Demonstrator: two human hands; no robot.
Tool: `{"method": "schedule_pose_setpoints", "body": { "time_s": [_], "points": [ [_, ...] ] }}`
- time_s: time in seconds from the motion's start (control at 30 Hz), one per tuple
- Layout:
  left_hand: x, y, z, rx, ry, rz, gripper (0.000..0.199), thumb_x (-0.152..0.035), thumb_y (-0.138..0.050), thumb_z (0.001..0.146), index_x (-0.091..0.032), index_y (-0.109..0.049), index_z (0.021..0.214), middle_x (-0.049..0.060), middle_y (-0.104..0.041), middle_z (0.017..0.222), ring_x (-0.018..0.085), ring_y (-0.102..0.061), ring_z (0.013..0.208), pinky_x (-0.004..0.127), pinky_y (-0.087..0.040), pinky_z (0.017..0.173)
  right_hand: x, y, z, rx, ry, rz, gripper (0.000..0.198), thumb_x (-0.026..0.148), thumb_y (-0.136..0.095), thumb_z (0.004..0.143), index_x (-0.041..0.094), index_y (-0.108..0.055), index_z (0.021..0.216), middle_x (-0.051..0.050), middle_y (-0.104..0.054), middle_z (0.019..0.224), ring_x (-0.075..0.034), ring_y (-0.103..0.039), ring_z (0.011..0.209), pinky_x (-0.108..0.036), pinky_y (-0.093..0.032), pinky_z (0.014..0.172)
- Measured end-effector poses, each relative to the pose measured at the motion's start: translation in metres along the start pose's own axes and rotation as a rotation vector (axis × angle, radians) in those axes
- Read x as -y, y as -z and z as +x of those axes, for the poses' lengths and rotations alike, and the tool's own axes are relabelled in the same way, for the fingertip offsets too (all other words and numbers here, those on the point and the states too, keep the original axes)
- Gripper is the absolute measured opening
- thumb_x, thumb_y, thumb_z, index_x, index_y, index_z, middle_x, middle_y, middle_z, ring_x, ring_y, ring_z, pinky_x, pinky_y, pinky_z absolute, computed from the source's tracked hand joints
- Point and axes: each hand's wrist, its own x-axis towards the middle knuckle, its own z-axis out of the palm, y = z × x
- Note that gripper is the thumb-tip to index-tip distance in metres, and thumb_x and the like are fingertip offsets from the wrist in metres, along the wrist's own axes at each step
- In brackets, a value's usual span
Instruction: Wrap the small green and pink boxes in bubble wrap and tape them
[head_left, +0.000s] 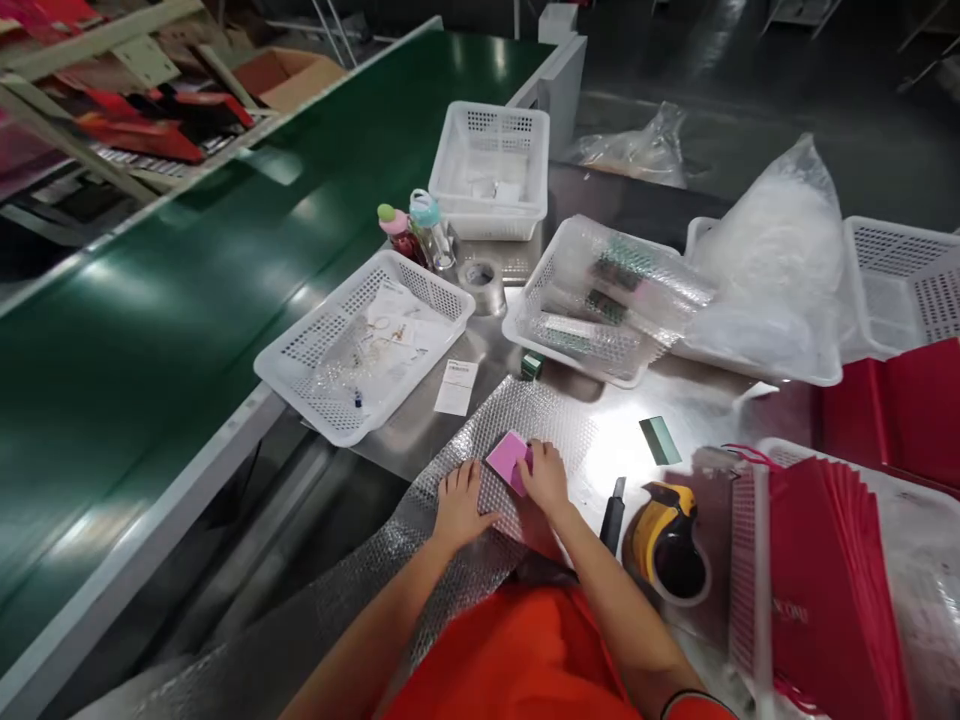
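Observation:
A small pink box [508,458] lies on a sheet of bubble wrap [525,420] spread over the steel table [697,400]. My right hand [545,478] rests on the near right side of the box, fingers touching it. Flat on the bubble wrap just left of the box lies my left hand [457,505], its fingers spread and pressing the wrap down. A black-handled cutter [613,514] and a yellow tape dispenser [666,540] sit to the right of my right hand.
White baskets stand around: one with small bagged items [300,360] at left, one at the back [450,180], one holding bubble-wrapped green boxes [525,320]. A green conveyor belt [150,300] runs along the left. Red paper bags [825,590] stack at right. Bottles [420,232], a tape roll [480,283].

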Motion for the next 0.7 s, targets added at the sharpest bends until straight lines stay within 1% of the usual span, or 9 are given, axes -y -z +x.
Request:
{"method": "schedule_pose_setpoints", "body": {
  "time_s": [0.03,0.1,0.17,0.2,0.27,0.33,0.47,0.57,0.7],
  "points": [
    [0.004,-0.001,-0.002,0.006,-0.025,-0.009,0.093,-0.051,-0.068,0.082,-0.008,-0.032,0.156,0.023,-0.04,0.16,0.039,-0.042,0.139,0.054,-0.032,0.116,-0.003,-0.001,-0.003,-0.025,0.02,-0.06,0.04,0.035,-0.059,0.088,0.015,-0.059,0.123,-0.02,-0.061,0.126,-0.034,-0.055,0.116,-0.047,-0.041,0.101],
    [0.01,-0.002,-0.007,0.013,-0.082,-0.018,0.084,-0.041,-0.064,0.085,-0.01,-0.033,0.157,0.019,-0.036,0.163,0.037,-0.039,0.142,0.054,-0.029,0.118,-0.009,-0.004,-0.007,-0.055,0.08,-0.187,0.062,0.045,-0.067,0.084,0.014,-0.053,0.135,-0.023,-0.053,0.139,-0.039,-0.047,0.127,-0.053,-0.037,0.106],
    [0.015,-0.003,-0.011,0.0,-0.097,-0.019,0.081,-0.038,-0.063,0.086,-0.011,-0.033,0.157,0.018,-0.03,0.167,0.036,-0.035,0.146,0.054,-0.027,0.119,-0.015,-0.01,-0.011,-0.054,0.142,-0.286,0.08,0.049,-0.072,0.079,0.013,-0.044,0.145,-0.023,-0.05,0.143,-0.04,-0.045,0.129,-0.054,-0.036,0.107],
    [0.017,-0.004,-0.012,-0.008,-0.079,-0.017,0.082,-0.039,-0.064,0.086,-0.01,-0.034,0.156,0.017,-0.027,0.168,0.037,-0.032,0.148,0.056,-0.026,0.12,-0.018,-0.013,-0.013,-0.048,0.157,-0.31,0.084,0.048,-0.072,0.078,0.012,-0.04,0.147,-0.023,-0.05,0.143,-0.039,-0.046,0.129,-0.053,-0.037,0.107],
    [0.019,-0.004,-0.012,-0.008,-0.021,-0.014,0.086,-0.043,-0.067,0.085,-0.009,-0.034,0.156,0.017,-0.023,0.169,0.038,-0.025,0.152,0.06,-0.023,0.121,-0.02,-0.02,-0.015,-0.064,0.165,-0.331,0.083,0.044,-0.069,0.08,0.011,-0.036,0.149,-0.023,-0.052,0.141,-0.037,-0.047,0.127,-0.052,-0.038,0.106],
    [0.02,-0.005,-0.011,0.005,0.017,-0.02,0.091,-0.047,-0.069,0.083,-0.009,-0.032,0.157,0.017,-0.022,0.169,0.039,-0.021,0.153,0.063,-0.02,0.122,-0.02,-0.026,-0.016,-0.1,0.174,-0.325,0.078,0.042,-0.065,0.082,0.011,-0.037,0.148,-0.021,-0.053,0.138,-0.036,-0.047,0.125,-0.051,-0.039,0.105],
    [0.022,-0.008,-0.009,0.012,0.017,-0.044,0.091,-0.049,-0.068,0.084,-0.012,-0.03,0.158,0.017,-0.021,0.169,0.039,-0.019,0.154,0.064,-0.019,0.122,-0.012,-0.036,-0.018,-0.114,0.241,-0.323,0.071,0.043,-0.061,0.083,0.014,-0.042,0.144,-0.02,-0.053,0.138,-0.035,-0.046,0.124,-0.049,-0.038,0.105],
    [0.024,-0.011,-0.009,-0.006,0.011,-0.066,0.091,-0.049,-0.067,0.084,-0.013,-0.029,0.159,0.018,-0.021,0.169,0.04,-0.019,0.154,0.065,-0.018,0.122,-0.008,-0.042,-0.017,-0.092,0.238,-0.34,0.069,0.04,-0.06,0.081,0.013,-0.043,0.143,-0.02,-0.053,0.138,-0.035,-0.046,0.124,-0.05,-0.038,0.104],
    [0.026,-0.019,-0.01,-0.013,-0.001,-0.075,0.093,-0.05,-0.066,0.084,-0.014,-0.026,0.16,0.018,-0.021,0.169,0.041,-0.016,0.156,0.067,-0.016,0.122,-0.011,-0.045,-0.016,-0.089,0.231,-0.308,0.07,0.039,-0.06,0.08,0.014,-0.043,0.143,-0.019,-0.053,0.138,-0.035,-0.046,0.125,-0.051,-0.038,0.106]
  ]
}}
